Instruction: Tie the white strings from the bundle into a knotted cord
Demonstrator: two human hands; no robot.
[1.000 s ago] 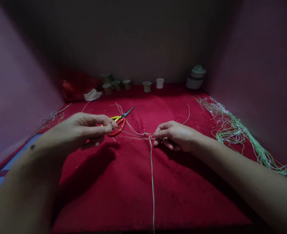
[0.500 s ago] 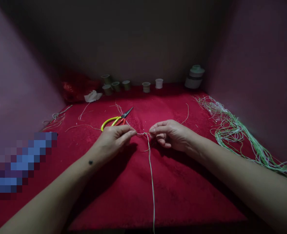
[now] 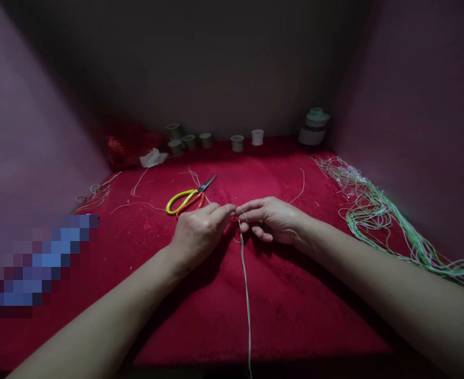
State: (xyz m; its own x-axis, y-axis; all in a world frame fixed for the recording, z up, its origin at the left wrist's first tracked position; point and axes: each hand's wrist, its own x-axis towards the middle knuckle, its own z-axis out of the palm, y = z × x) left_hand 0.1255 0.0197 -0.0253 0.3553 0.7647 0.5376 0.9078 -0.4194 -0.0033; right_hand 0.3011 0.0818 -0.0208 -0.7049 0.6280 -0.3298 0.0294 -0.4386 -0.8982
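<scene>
Thin pale cords (image 3: 244,279) run from between my hands straight down past the table's front edge. My left hand (image 3: 202,226) is closed in a pinch at their upper end. My right hand (image 3: 269,218) pinches the cord from the other side, thumb and index finger together and the other fingers curled. The two sets of fingertips meet and hide the spot where the strands join. A short loose strand curves over my right fingers. Just beyond my left hand lie scissors (image 3: 188,201) with one yellow and one red handle, blades pointing away to the right.
A red cloth (image 3: 303,316) covers the table. A tangle of green and white cords (image 3: 397,226) lies at the right. Several thread spools (image 3: 237,143), a lidded jar (image 3: 314,126), crumpled tissue (image 3: 153,157) and a red plastic bag (image 3: 127,145) stand along the back. Loose thread ends lie around the scissors.
My left hand has moved right, so its fingertips now meet those of my right hand. The short cord stretch between them is now covered. My right hand has barely shifted.
</scene>
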